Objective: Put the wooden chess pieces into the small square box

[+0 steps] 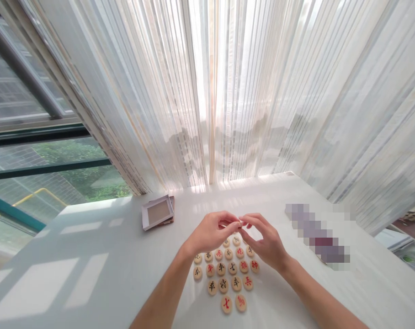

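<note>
My left hand and my right hand meet above the table, their fingertips pinching a small pale wooden piece that is mostly hidden by the fingers. Just below my hands lies a loose group of round wooden Chinese chess pieces, carved with red or black characters. Several of them lie under or close to my palms. The lowest pieces, such as a red-marked disc, sit nearest my forearms.
A small flat box or frame with a brown centre lies on the white table to the far left. A pixelated, blurred strip lies at the right. Sheer curtains hang beyond the table's far edge, beside a window.
</note>
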A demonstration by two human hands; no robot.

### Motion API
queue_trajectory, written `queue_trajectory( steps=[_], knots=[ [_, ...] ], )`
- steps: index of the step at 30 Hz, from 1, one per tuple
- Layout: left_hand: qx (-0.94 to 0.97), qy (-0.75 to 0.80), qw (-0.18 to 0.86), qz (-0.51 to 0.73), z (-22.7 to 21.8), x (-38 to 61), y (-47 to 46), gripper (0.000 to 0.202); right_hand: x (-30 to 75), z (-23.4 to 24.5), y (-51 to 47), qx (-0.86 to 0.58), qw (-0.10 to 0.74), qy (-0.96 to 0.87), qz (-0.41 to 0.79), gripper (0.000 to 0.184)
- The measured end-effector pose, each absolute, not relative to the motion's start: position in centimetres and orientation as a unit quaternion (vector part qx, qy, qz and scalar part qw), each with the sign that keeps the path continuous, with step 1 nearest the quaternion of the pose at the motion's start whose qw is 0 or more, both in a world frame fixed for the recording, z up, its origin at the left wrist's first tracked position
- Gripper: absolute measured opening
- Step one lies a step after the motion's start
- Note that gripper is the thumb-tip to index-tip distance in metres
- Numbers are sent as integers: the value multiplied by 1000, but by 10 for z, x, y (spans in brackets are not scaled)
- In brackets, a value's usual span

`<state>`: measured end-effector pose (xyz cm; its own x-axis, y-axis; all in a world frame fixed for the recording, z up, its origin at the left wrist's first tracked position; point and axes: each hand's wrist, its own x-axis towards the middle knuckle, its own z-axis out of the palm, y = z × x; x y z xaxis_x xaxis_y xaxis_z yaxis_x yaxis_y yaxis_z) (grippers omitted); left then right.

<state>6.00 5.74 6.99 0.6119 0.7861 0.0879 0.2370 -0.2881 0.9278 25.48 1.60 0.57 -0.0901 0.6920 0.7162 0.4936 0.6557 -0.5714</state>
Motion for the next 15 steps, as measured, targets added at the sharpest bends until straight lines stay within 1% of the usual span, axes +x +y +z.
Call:
queue_trajectory(
  steps=[5, 8, 12, 15],
  knots=[
    [729, 341, 513, 299, 65, 62, 58, 25, 248, 4, 15, -400, 546, -729, 94, 22],
    [706, 337, 542, 306, 63, 63, 61, 26, 249, 3, 15, -428, 540, -715, 115, 18],
    [698, 320, 567, 298, 62, 62, 61, 26, 249, 2, 13, -477, 526, -687, 156, 21],
    [707, 325, 554, 296, 61, 62, 62, 25, 251, 5, 13, -481, 514, -688, 175, 24]
  ],
)
